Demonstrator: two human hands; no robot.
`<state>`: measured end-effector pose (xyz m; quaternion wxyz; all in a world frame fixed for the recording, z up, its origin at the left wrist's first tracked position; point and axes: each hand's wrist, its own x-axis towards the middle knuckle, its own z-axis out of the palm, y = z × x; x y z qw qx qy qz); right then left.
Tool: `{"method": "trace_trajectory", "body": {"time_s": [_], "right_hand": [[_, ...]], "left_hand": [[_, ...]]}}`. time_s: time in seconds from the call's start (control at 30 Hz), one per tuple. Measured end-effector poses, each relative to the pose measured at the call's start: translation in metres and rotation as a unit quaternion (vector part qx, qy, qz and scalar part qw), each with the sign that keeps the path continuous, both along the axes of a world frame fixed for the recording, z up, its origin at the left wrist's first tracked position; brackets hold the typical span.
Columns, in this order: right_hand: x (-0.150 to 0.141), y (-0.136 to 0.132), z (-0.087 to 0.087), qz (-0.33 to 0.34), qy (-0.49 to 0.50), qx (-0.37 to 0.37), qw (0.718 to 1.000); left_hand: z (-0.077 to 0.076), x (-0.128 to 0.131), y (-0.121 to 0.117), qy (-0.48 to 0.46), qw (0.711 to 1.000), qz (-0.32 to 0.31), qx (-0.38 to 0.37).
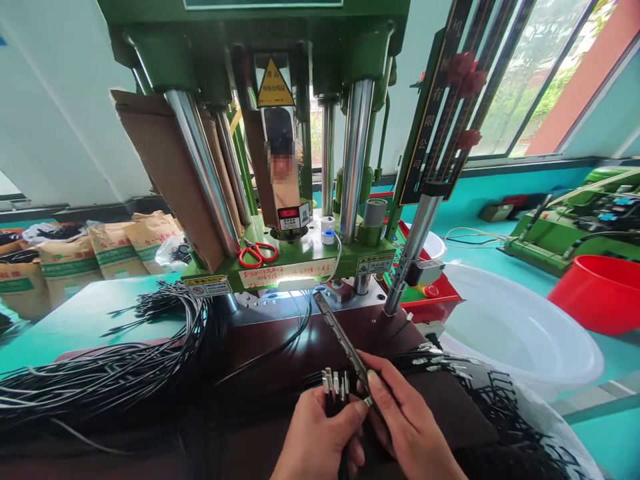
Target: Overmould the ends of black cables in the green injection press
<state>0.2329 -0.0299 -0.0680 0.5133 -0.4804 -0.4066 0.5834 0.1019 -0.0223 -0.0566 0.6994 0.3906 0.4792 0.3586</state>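
Observation:
My left hand (323, 427) is closed around a small bunch of black cables with silver metal connectors (335, 383) pointing up. Its thumb reaches toward one connector (369, 401) beside the bar. Gripped in my right hand (407, 413) is a long, narrow metal bar (343, 339) with slots along it, tilted up and away toward the press. The two hands are close together at the bottom centre, over the dark table. Behind the bar's far end, black cables (300, 327) run to the lit opening of the green press (320, 267).
A thick bundle of black cables (165, 360) lies on the left. More connector cables (440, 360) and black pieces (510, 413) spread at right. Red-handled scissors (257, 254) rest on the press. Beyond stand a white tub (520, 327) and a red bucket (600, 293). Steel columns (357, 160) rise ahead.

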Motion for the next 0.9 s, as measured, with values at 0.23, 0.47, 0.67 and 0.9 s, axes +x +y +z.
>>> {"method": "trace_trajectory", "body": {"time_s": [0.23,0.47,0.67,0.9], "right_hand": [[0.014,0.001,0.001,0.01,0.046,-0.056,0.997],[0.013,0.004,-0.001,0.039,0.011,-0.059,0.997],[0.011,0.002,0.002,0.052,0.011,-0.057,0.997],[0.011,0.001,0.006,0.066,-0.009,-0.046,0.997]], "left_hand": [[-0.008,-0.016,0.004,-0.052,0.996,0.063,-0.023],[-0.005,-0.012,0.003,0.039,0.999,0.004,0.009],[-0.006,-0.01,0.003,0.085,0.996,-0.024,0.003],[-0.005,-0.012,0.001,0.063,0.998,-0.025,-0.007]]}}
